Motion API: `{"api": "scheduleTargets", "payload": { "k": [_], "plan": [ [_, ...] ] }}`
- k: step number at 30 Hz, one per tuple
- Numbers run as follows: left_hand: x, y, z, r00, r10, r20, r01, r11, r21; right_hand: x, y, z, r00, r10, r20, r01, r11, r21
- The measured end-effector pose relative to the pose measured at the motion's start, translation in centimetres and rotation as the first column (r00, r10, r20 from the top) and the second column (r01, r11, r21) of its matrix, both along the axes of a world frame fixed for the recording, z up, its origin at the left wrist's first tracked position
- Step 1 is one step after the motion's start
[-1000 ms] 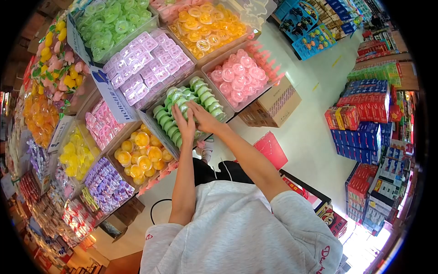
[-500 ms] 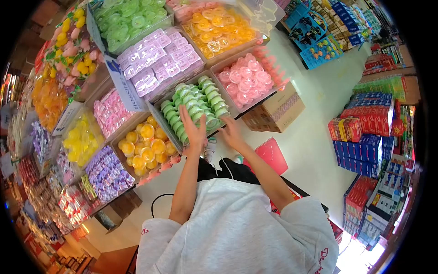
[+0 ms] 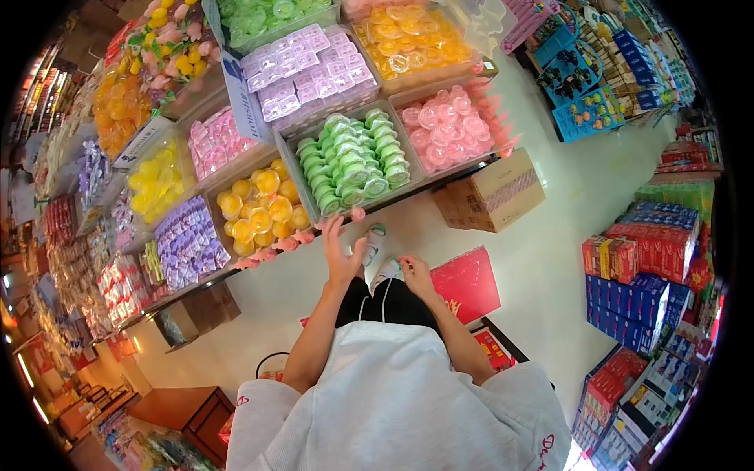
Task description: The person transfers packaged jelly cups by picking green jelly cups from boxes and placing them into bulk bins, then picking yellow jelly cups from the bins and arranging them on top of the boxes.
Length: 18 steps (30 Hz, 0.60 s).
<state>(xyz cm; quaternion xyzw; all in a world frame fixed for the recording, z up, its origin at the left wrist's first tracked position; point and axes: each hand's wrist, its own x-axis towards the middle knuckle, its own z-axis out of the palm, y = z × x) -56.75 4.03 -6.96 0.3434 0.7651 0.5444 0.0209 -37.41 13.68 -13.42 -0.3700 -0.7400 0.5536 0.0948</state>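
Shiny floor (image 3: 554, 263), round green tubs (image 3: 351, 162), perhaps plastic

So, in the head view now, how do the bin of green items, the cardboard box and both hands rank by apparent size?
Largest to smallest:
Bin of green items
Cardboard box
Left hand
Right hand, looking somewhat smaller than the left

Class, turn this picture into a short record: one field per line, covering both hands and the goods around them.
Left hand: open, fingers near the front of the green cups' bin; contact unclear
Right hand: fingers partly curled, in front of the body; nothing visibly held
Green cups: overlapping rows in the bin
Left of bin: orange cups
Right of bin: pink cups
Behind bin: pale purple packs
On floor: cardboard box
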Motion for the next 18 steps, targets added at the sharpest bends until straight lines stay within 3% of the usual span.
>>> {"api": "scheduleTargets", "payload": {
  "k": [3,5,6,8,9,10,12,14,16,18],
  "plan": [
    [-0.2,-2.5,0.3,0.999,0.021,0.042,-0.023,0.999,0.048,-0.7,-1.4,-0.1,0.998,0.054,-0.013,-0.055,0.997,-0.062],
    [-0.9,-3.7,0.5,0.99,0.117,-0.08,-0.114,0.993,0.039,-1.6,-1.9,0.5,0.995,0.102,-0.01,-0.103,0.993,-0.051],
    [-1.4,-4.4,-0.1,0.99,0.12,-0.079,-0.117,0.992,0.037,-2.3,-2.2,0.8,0.987,0.129,-0.099,-0.132,0.991,-0.021],
    [-3.2,-5.1,-2.0,0.943,0.316,0.102,-0.324,0.943,0.07,-4.0,-3.4,2.2,0.97,0.155,-0.188,-0.155,0.988,0.013],
    [-3.9,-4.5,0.7,0.927,0.365,0.089,-0.373,0.923,0.097,-5.3,-3.8,3.3,0.953,0.195,-0.234,-0.197,0.98,0.016],
    [-5.4,-4.7,0.0,0.93,0.358,0.088,-0.366,0.924,0.109,-6.8,-4.3,4.6,0.932,0.233,-0.279,-0.236,0.971,0.022],
    [-9.3,-6.5,-1.2,0.908,0.418,-0.042,-0.42,0.905,-0.066,-10.5,-6.0,7.3,0.902,0.283,-0.327,-0.277,0.959,0.068],
    [-12.3,-7.8,-1.2,0.919,0.395,-0.02,-0.393,0.908,-0.143,-15.0,-7.3,9.3,0.868,0.328,-0.373,-0.309,0.945,0.111],
    [-15.3,-9.2,-1.5,0.991,0.12,-0.056,-0.132,0.919,-0.372,-19.9,-8.1,10.4,0.755,0.402,-0.518,-0.368,0.914,0.173],
    [-17.8,-9.7,-2.0,0.997,0.031,-0.067,-0.054,0.926,-0.373,-24.3,-8.4,9.3,0.808,0.417,-0.416,-0.317,0.903,0.289]
  ]
}}
